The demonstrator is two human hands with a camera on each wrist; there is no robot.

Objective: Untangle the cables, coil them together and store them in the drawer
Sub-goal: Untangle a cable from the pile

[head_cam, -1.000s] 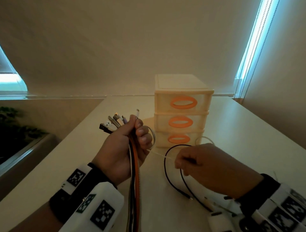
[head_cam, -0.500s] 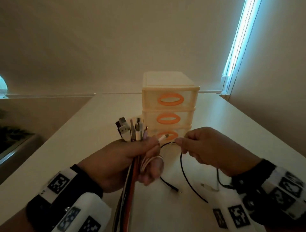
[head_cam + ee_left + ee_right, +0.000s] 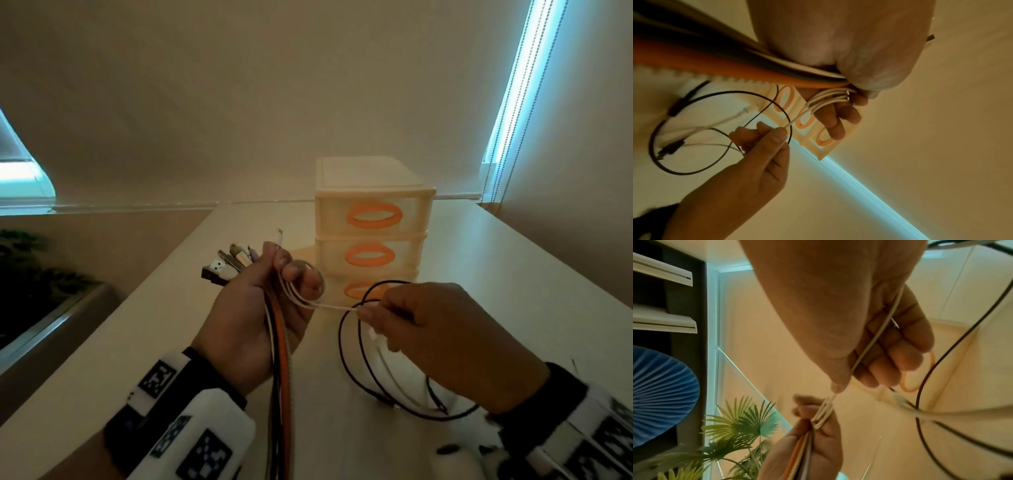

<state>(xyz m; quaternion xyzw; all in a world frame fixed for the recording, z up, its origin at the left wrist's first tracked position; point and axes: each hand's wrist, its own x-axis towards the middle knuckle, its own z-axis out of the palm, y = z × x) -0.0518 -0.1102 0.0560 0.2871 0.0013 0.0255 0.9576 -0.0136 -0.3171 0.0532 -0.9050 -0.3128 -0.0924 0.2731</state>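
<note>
Cable bundle (image 3: 279, 342) in left hand (image 3: 250, 318), white strand (image 3: 334, 307) pinched by right hand (image 3: 442, 339)

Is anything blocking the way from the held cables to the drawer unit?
Nothing lies on the table between the left hand gripping the cable bundle and the drawer unit. All three drawers are shut, though, and both hands hold cables.

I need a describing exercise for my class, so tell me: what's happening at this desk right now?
A person is sorting cables. The left hand grips a bundle of cables, plugs sticking up. The right hand pinches a thin white cable stretched tight from the left hand's grip. A black cable loops loosely beside it. The drawer unit behind stands with all drawers shut.
</note>
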